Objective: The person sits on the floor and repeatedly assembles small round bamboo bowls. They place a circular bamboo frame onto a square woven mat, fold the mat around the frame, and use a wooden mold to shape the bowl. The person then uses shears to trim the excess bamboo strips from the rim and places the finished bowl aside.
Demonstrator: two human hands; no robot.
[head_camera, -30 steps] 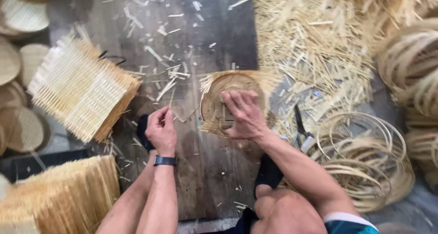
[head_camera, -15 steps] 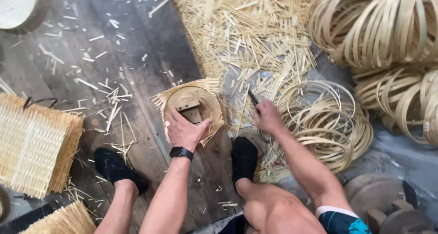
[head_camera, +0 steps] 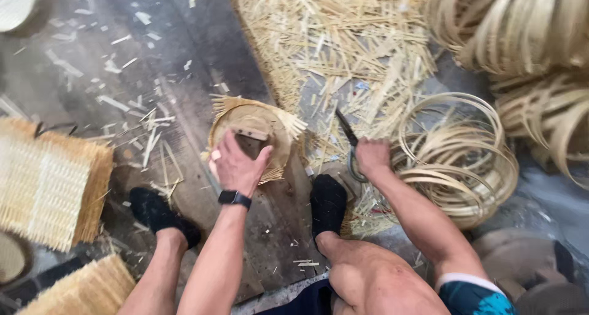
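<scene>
A small round woven bamboo basket (head_camera: 254, 128) with loose strip ends sticking out lies on the dark floor between my feet. My left hand (head_camera: 236, 164), with a black watch on the wrist, rests flat on its near rim and holds it down. A small wooden block (head_camera: 248, 134) sits inside the basket. To the right, my right hand (head_camera: 371, 155) closes around the handles of dark scissors (head_camera: 348, 137) lying on the bamboo scraps; the blades point away from me.
Bamboo strip scraps (head_camera: 334, 42) cover the floor ahead. Coiled bamboo hoops (head_camera: 457, 155) lie at the right, with more stacked hoops (head_camera: 521, 26) behind. Woven square mats (head_camera: 49, 180) lie at the left. My feet in black socks (head_camera: 328, 201) flank the basket.
My left hand moved from the floor onto the basket. My right hand left the basket and reached right onto the scissors. The view shifted to the right.
</scene>
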